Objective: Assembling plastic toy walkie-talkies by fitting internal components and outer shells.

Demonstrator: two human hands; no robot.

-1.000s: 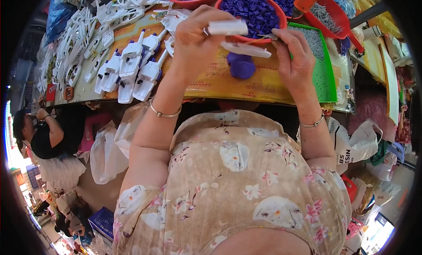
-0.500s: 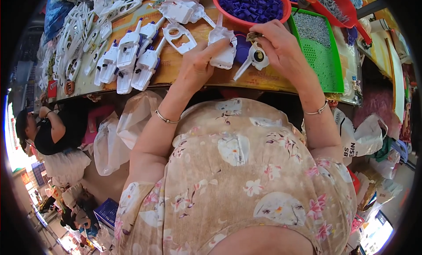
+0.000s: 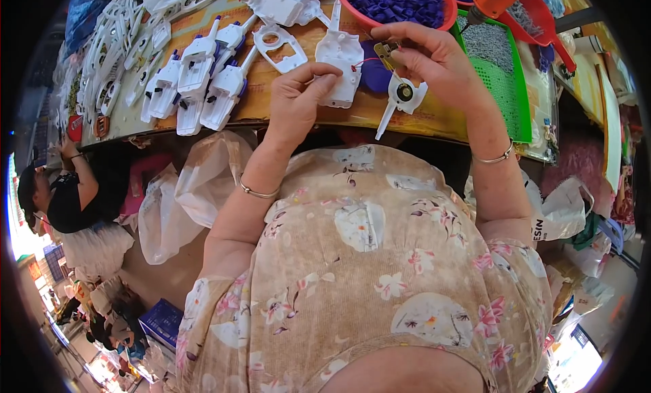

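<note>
meanwhile a white plastic shell [image 3: 341,61] is gripped by the left hand [image 3: 298,98], while a small brass part [image 3: 386,50] is pinched by the right hand [image 3: 437,61] above a white lever piece [image 3: 401,98].

white plastic shell [image 3: 341,64], red bowl [image 3: 366,16], green tray [image 3: 515,101]
</note>
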